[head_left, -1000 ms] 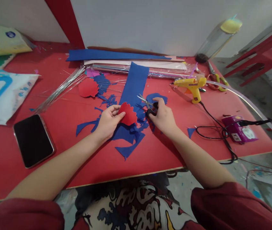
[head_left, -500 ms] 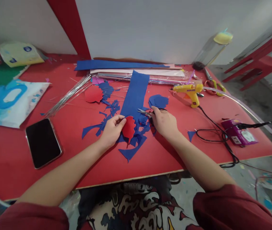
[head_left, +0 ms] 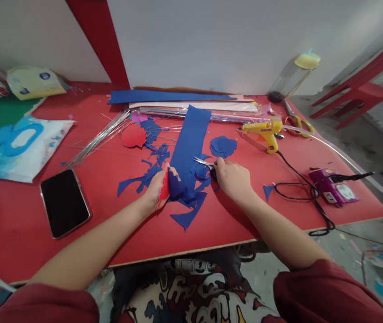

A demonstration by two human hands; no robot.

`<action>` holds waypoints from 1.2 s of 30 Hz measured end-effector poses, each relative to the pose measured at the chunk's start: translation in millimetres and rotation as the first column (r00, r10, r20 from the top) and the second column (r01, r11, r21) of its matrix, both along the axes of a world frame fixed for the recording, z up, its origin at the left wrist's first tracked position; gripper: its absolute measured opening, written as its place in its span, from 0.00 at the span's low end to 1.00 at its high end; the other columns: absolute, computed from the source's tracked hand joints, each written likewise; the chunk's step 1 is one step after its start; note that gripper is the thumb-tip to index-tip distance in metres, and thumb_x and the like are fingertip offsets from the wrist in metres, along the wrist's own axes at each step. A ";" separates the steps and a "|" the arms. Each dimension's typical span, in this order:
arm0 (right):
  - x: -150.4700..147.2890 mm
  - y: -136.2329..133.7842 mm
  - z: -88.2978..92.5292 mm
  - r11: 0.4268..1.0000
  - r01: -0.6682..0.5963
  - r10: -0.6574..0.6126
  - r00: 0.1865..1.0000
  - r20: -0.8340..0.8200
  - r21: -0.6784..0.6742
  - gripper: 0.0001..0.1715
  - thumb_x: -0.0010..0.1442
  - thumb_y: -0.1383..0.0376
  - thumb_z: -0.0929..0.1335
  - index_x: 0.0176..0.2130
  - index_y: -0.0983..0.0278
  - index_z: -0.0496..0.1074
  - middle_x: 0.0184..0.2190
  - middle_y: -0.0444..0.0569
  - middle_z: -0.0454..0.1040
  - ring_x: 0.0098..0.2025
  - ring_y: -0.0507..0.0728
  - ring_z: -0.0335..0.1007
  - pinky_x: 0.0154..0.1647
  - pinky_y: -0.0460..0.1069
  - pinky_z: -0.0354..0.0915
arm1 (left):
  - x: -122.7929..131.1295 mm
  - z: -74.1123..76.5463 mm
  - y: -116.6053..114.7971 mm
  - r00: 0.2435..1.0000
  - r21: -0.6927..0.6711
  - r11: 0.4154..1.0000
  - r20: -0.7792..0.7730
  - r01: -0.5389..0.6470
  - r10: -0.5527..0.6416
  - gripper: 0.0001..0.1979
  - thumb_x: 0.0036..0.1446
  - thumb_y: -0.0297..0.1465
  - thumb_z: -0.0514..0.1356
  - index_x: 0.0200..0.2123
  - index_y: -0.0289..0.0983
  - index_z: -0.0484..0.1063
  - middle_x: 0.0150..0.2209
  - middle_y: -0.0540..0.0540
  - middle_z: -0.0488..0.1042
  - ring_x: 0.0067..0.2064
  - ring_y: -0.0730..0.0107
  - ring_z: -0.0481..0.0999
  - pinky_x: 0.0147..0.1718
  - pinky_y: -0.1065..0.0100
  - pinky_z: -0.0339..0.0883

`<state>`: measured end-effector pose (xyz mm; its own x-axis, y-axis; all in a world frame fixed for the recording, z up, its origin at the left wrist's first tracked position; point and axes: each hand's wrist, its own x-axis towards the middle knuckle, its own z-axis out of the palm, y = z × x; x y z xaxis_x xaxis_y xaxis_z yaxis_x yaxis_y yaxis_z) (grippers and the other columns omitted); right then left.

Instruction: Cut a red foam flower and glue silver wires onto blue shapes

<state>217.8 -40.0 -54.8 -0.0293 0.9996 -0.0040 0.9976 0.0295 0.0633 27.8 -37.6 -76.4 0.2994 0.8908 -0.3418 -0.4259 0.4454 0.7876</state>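
My left hand (head_left: 153, 187) is closed on a red scalloped paper cutout (head_left: 164, 187), now turned nearly edge-on, with a blue piece (head_left: 175, 184) against its right side. Some of its fingers are hidden behind these pieces. Small scissors (head_left: 204, 161) are in my right hand (head_left: 233, 178), blades pointing left and slightly parted over a long blue strip (head_left: 191, 132). Blue scraps (head_left: 191, 215) lie around and between both hands. Just beyond my right hand rests a pile of rounded blue cutouts (head_left: 223, 146). A second red cutout (head_left: 134, 135) lies farther back on the left.
A yellow glue gun (head_left: 266, 134) and its cord lie at right, near a purple box (head_left: 333, 186). Larger scissors (head_left: 295, 123) sit behind. At left are a phone (head_left: 65, 202), a wipes pack (head_left: 26, 146) and thin wires (head_left: 102, 134). Paper strips (head_left: 171, 96) line the wall.
My left hand has turned and moved left, tipping the red cutout from facing me to nearly edge-on and showing the blue piece. My right hand stays about level with the scissors.
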 end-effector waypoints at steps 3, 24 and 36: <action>-0.8 -1.4 -4.4 0.989 -0.049 0.071 0.985 -0.159 0.139 0.14 0.62 0.63 0.58 0.37 0.67 0.68 0.32 0.59 0.74 0.35 0.62 0.71 0.29 0.50 0.60 | -1.2 0.4 2.2 0.985 -0.075 0.996 0.169 0.055 -0.041 0.25 0.54 0.49 0.54 0.16 0.38 0.52 0.16 0.54 0.53 0.19 0.75 0.58 0.20 0.72 0.56; -43.1 20.3 3.6 0.971 -0.228 0.090 0.075 -0.993 0.071 0.07 0.49 0.67 0.65 0.32 0.62 0.63 0.25 0.39 0.66 0.24 0.47 0.65 0.29 0.46 0.67 | -7.8 -3.3 19.5 0.980 -0.240 0.956 0.146 0.170 -0.138 0.28 0.55 0.53 0.46 0.22 0.37 0.67 0.17 0.48 0.67 0.18 0.72 0.66 0.16 0.72 0.59; 10.3 54.9 -2.2 0.964 0.094 0.211 0.297 -0.931 0.248 0.14 0.50 0.64 0.65 0.39 0.65 0.70 0.33 0.46 0.73 0.32 0.51 0.68 0.38 0.50 0.66 | -0.4 -4.0 2.1 0.987 0.026 0.986 -0.011 0.163 -0.163 0.26 0.55 0.52 0.49 0.20 0.35 0.64 0.14 0.52 0.61 0.15 0.78 0.60 0.15 0.76 0.52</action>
<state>228.1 14.9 -57.0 0.0811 0.9583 0.2742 0.3592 0.2285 -0.9049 27.4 -35.4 -80.5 0.4382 0.8392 -0.3222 -0.3423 0.4872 0.8034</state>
